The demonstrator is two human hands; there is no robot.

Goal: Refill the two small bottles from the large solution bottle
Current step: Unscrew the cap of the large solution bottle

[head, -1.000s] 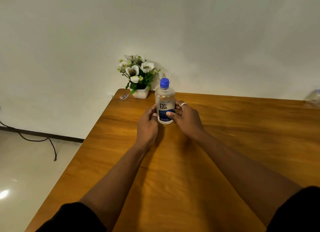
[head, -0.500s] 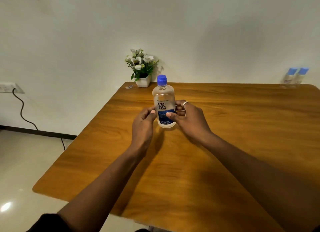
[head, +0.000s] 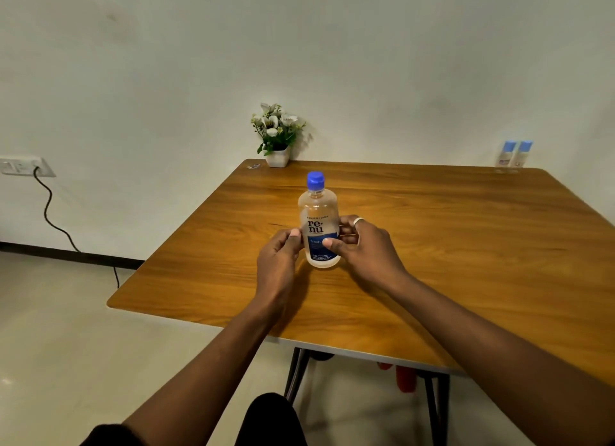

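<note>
Both hands, left (head: 278, 262) and right (head: 367, 249), clasped around upright large solution bottle (head: 318, 226) mid wooden table (head: 449, 246). Two small bottles (head: 514, 153) far right against plain wall (head: 366, 62); flowerpot (head: 278, 136) behind; pale floor (head: 66, 329) left.

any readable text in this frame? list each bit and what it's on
"re-nu": large dark letters on the label of the large solution bottle, held between the left hand and the right hand.
"fresh": on the blue band of the same label.
Small line above "re-nu": too small to read for certain.
Fine print low on the blue band: unreadable.
Labels on the two small bottles at the table's far right corner: blurred, unreadable.
</note>
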